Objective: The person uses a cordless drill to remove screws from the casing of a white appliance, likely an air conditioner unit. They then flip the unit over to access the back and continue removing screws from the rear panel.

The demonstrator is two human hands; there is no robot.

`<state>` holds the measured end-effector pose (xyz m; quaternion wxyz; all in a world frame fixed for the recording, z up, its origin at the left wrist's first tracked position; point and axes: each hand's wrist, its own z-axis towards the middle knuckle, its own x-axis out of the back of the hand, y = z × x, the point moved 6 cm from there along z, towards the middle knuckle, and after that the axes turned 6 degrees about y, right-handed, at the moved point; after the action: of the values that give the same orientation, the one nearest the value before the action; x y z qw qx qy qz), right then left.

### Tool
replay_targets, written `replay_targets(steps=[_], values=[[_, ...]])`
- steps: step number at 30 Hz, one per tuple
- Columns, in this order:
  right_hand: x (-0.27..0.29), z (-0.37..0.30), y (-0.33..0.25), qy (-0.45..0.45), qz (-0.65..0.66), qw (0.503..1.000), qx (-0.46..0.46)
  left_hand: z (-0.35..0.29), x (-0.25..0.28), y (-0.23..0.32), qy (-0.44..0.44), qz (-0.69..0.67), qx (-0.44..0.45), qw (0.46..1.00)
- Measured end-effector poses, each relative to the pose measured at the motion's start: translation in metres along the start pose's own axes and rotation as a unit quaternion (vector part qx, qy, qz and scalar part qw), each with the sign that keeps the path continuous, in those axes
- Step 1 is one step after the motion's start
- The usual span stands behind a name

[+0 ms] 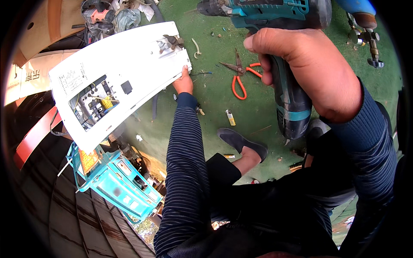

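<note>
My right hand [320, 71] is wrapped round the handle of a teal and black cordless drill [293, 101], lifted high on the right. The drill's body points left along the upper edge. My left hand [184, 83] grips the right edge of a long white metal casing [142, 56], with the thumb on its top face and the other fingers mostly hidden. An opening in the casing shows wiring and electrical parts [97, 101]. Dark pipe fittings [173, 41] stick out near its upper right end. Between my hands lies a cutting tool with orange handles [238, 86], its jaws apart.
A yellow and white lighter [230, 117] and a pale bent strip [196, 48] lie on the green floor [193, 124]. At upper right hangs a blue cylinder [357, 6] with a valve [368, 36]. A turquoise plastic frame [122, 182] and cardboard [34, 73] stand left.
</note>
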<state>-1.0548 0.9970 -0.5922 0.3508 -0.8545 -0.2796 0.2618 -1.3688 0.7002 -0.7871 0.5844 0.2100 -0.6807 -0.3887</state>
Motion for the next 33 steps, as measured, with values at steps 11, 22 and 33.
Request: replay_targets(steps=[11, 22, 33], values=[[0.005, -0.001, -0.008, 0.016, 0.068, 0.997, -0.032, -0.006, 0.006, 0.017, 0.145, -0.178, -0.032, 0.973], [0.008, -0.014, -0.024, -0.002, 0.054, 0.991, 0.121, -0.006, 0.016, 0.013, 0.209, -0.152, 0.053, 0.965], [0.048, -0.028, -0.071, 0.061, -0.077, 0.994, -0.047, -0.067, -0.107, 0.059, 0.089, -0.103, 0.070, 0.988]])
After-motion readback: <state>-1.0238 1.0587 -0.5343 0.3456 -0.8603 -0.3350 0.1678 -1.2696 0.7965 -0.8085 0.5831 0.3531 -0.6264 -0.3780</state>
